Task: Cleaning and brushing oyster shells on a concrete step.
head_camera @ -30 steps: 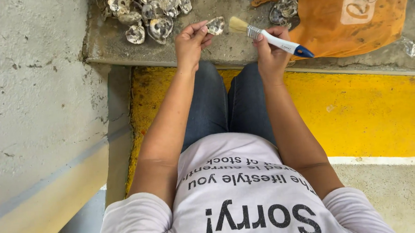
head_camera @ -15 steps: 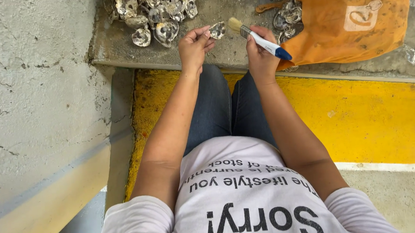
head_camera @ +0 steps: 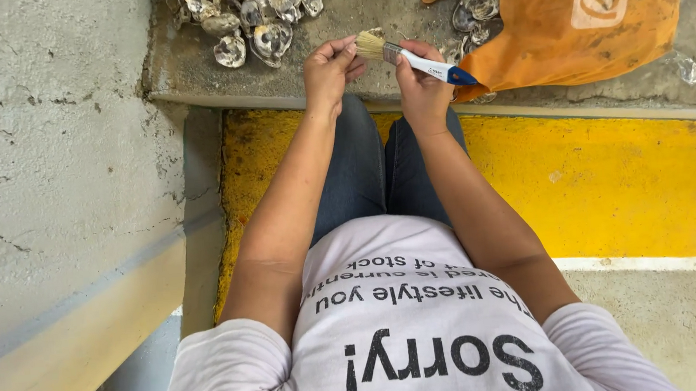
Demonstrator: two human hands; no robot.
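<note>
My left hand (head_camera: pixel 328 71) is raised over my knees, its fingers curled around a small oyster shell (head_camera: pixel 375 33) that the fingers and bristles mostly hide. My right hand (head_camera: pixel 420 86) grips a small paintbrush (head_camera: pixel 425 65) with a white handle and a blue end. The pale bristles rest against the fingertips of my left hand. Both hands hover just in front of a concrete ledge (head_camera: pixel 366 4).
A pile of several oyster shells (head_camera: pixel 255 12) lies on the ledge at the upper left. An orange bag (head_camera: pixel 591 19) lies at the upper right with more shells (head_camera: pixel 474 10) at its mouth. A yellow painted strip (head_camera: pixel 628 182) runs below; a concrete wall (head_camera: pixel 47 161) stands at left.
My hands have come closer together. The brush has swung from beside the shell onto it, so the bristles now cover the shell in my left fingers.
</note>
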